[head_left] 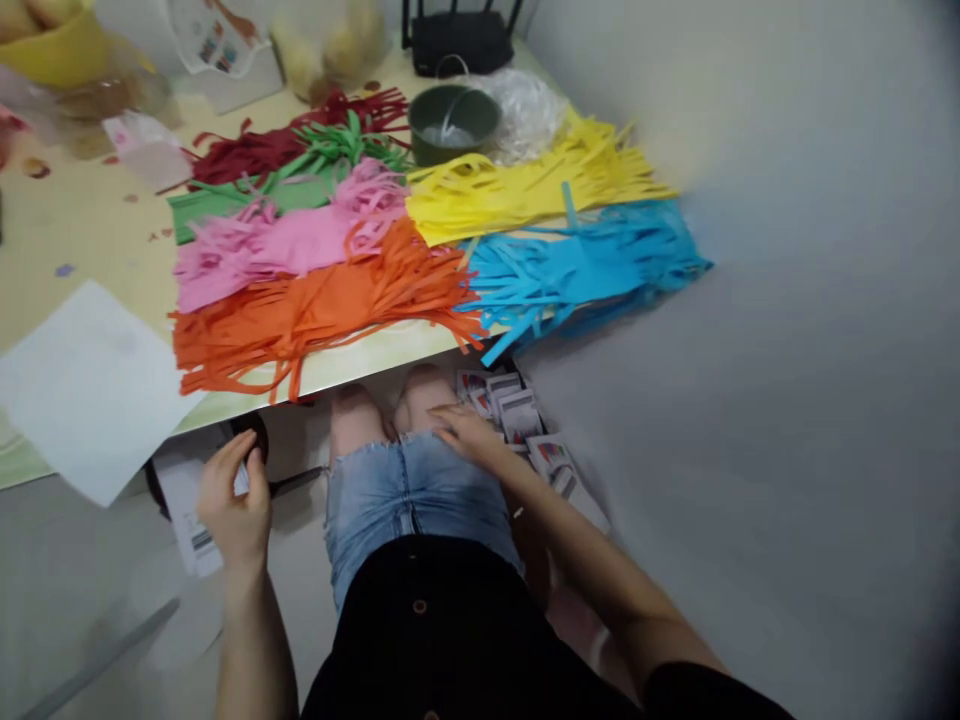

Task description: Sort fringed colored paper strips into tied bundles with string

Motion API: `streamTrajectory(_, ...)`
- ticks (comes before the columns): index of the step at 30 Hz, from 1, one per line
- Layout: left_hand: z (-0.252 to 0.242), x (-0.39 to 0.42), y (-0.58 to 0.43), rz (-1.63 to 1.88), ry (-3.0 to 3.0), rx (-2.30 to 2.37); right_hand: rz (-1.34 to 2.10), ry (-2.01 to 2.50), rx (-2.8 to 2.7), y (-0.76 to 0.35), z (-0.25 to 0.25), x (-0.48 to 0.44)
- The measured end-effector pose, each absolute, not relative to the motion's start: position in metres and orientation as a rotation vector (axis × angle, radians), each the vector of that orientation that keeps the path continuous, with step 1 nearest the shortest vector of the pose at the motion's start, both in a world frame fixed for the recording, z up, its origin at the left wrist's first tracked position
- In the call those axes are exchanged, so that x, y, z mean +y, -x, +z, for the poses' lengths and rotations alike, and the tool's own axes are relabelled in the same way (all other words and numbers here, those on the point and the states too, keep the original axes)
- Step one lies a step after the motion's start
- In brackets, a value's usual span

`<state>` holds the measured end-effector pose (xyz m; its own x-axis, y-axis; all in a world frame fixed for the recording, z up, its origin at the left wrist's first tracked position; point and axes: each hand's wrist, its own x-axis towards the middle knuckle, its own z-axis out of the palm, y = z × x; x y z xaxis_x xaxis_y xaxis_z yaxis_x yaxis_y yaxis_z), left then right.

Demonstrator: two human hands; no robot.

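Note:
My left hand (236, 495) hangs in the air just off the table's front edge, fingers loosely curved and the thumb apart, with nothing visible in it. Resting on my thigh by the hem of the denim shorts, my right hand (469, 437) has its fingers stretched out and holds nothing. On the table lie bundles of fringed strips: orange (315, 310) nearest the edge, then pink (300, 240), green (285, 190) and dark red (259, 155) behind it. To the right are a yellow bundle (517, 190) and a blue one (585, 265), whose strips overhang the edge.
A white sheet (97, 390) overhangs the table (67, 250) at left. Behind the bundles stand a dark green bucket (427, 150), clear plastic wrap (532, 115) and a black router (465, 42). A wall (787, 350) closes the right side; printed packets (517, 415) lie below.

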<state>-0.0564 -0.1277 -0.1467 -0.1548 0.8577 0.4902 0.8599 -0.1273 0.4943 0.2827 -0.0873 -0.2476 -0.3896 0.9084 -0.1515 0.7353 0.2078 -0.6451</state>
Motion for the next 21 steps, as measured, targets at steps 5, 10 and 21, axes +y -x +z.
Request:
streamTrajectory(5, -0.122, -0.06, 0.036, -1.148, 2.209, -1.766, 0.562, 1.038, -2.231, -0.242, -0.161, -0.034)
streamTrajectory(10, -0.124, 0.013, 0.017, -0.556, 2.553, -1.816, 0.312, 1.081, -2.528, -0.219, -0.124, 0.053)
streamTrajectory(21, -0.119, -0.027, 0.114, -0.545, 2.047, -2.222, 0.273, 1.282, -2.797, -0.207, -0.118, 0.077)
